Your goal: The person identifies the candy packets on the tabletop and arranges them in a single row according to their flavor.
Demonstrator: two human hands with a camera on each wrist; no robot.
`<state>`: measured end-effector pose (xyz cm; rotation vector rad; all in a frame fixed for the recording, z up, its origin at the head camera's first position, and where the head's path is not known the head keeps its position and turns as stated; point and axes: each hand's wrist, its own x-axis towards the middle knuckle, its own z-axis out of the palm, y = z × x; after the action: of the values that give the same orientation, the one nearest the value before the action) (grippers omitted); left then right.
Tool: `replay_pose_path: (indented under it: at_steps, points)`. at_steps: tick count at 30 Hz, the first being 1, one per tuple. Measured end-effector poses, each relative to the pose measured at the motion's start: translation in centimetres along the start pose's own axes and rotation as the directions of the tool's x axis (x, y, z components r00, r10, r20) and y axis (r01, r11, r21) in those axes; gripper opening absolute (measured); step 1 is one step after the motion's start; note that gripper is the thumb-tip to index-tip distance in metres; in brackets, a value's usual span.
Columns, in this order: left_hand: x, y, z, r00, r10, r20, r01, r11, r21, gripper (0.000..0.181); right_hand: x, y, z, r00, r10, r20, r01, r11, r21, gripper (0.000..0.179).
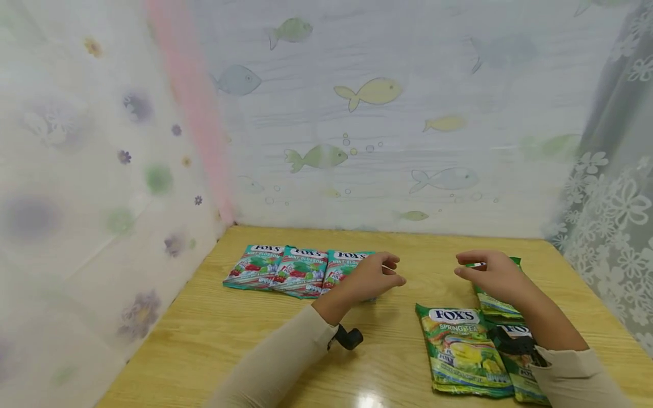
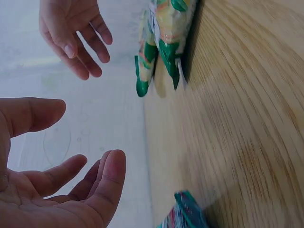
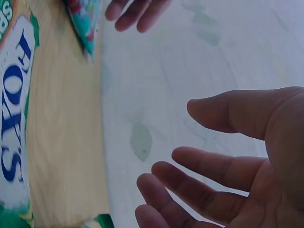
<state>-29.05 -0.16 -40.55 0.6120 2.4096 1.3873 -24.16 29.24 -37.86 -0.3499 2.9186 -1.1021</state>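
Both hands are raised over the table, palms facing each other across a gap, fingers loosely bent and holding nothing. The left hand (image 1: 369, 277) hovers by the rightmost of three teal Fox's Mint Blossom candy bags (image 1: 301, 272), partly covering it in the head view. My right hand (image 1: 497, 277) is above the green Fox's Spring Tea candy bags; it hides part of the far one (image 1: 492, 306). A nearer Spring Tea bag (image 1: 461, 348) lies face up, overlapping another bag (image 1: 528, 379) that the right wrist partly hides. The right wrist view shows the right thumb (image 3: 228, 111) apart from the fingers.
The wooden table (image 1: 204, 334) meets a fish-patterned curtain (image 1: 367, 170) at the back. A flowered sheet (image 1: 102, 226) hangs on the left, a lace curtain (image 1: 612, 215) on the right. A black wrist camera (image 1: 349, 338) is strapped to the left wrist.
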Motion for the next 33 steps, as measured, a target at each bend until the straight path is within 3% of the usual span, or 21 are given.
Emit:
replay_pose_path:
  at_steps: [7, 17, 22, 29, 33]
  points:
    - [1.4, 1.5, 2.4, 0.998, -0.051, 0.037, 0.056, 0.987, -0.149, 0.05, -0.4, 2.1, -1.7, 0.998, 0.055, -0.017, -0.055, 0.998, 0.003, 0.061]
    - [4.2, 2.1, 6.5, 0.989, -0.102, 0.102, 0.131, 0.933, -0.334, 0.052, -1.3, 5.8, -3.5, 0.989, 0.144, -0.03, -0.143, 0.99, 0.014, 0.066]
    - [5.2, 3.0, 8.1, 0.983, -0.124, 0.133, 0.168, 0.905, -0.39, 0.055, -1.5, 6.8, -4.5, 0.984, 0.176, -0.013, -0.174, 0.982, 0.072, 0.07]
    - [6.2, 4.4, 9.5, 0.975, -0.135, 0.179, 0.195, 0.902, -0.384, 0.049, -2.2, 8.4, -5.8, 0.974, 0.226, -0.003, -0.225, 0.972, 0.073, 0.073]
    - [6.7, 4.8, 10.4, 0.969, -0.164, 0.183, 0.23, 0.869, -0.438, 0.043, -2.6, 9.4, -6.2, 0.965, 0.26, -0.012, -0.258, 0.963, 0.079, 0.075]
